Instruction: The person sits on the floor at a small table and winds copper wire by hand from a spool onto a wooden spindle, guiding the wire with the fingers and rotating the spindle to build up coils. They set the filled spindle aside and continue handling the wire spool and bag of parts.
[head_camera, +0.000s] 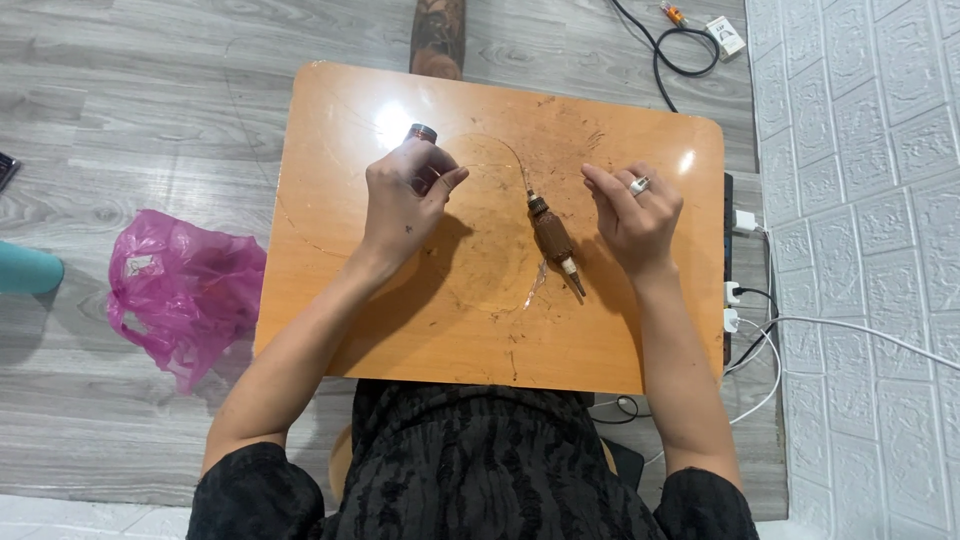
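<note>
On the orange tabletop (330, 130), the left hand (405, 200) grips a small dark spool (421, 133) and pinches a thin wire (505, 150). The right hand (632, 215) pinches closed, seemingly on that fine wire. Between them lies a brown armature (553, 238), the wire running to its top.

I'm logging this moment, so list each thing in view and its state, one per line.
left hand: closed around a small dark spool, pinching thin wire
right hand: fingers pinched, ring on
brown wound motor part: lying flat on the orange table, ungripped
pink plastic bag: crumpled on the floor
white chargers: plugged in
</note>
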